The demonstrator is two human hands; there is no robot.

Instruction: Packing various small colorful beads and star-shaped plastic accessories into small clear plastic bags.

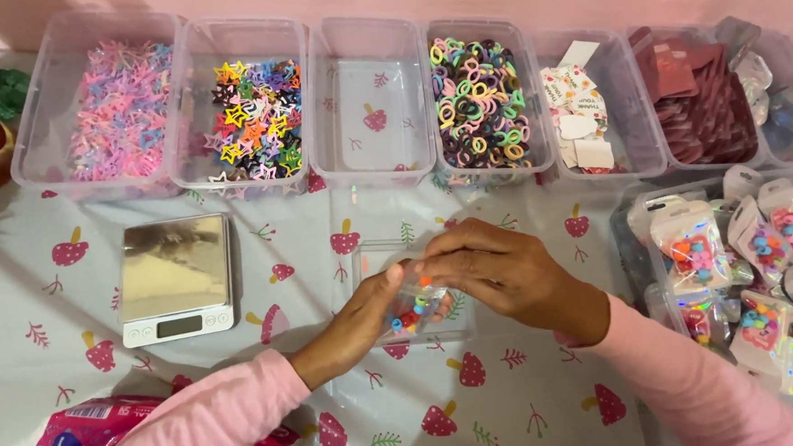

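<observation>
Holding a small clear packet (pixel 415 298) of coloured beads between them, both hands meet over a mushroom-print tablecloth (pixel 513 410). The left hand (pixel 366 314) pinches the packet's lower edge with thumb and fingers closed; the right hand (pixel 502 272) curls over its top, fingertips gripping. A small digital scale (pixel 177 278) sits just left. Behind stand clear bins (pixel 371 99) (one nearly bare, others with star-shaped pieces and rings), and filled packets (pixel 738 268) lie at right.

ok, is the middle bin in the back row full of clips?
No. The middle bin is clear and nearly bare, while the bins beside it hold star clips and small hair ties.
</observation>
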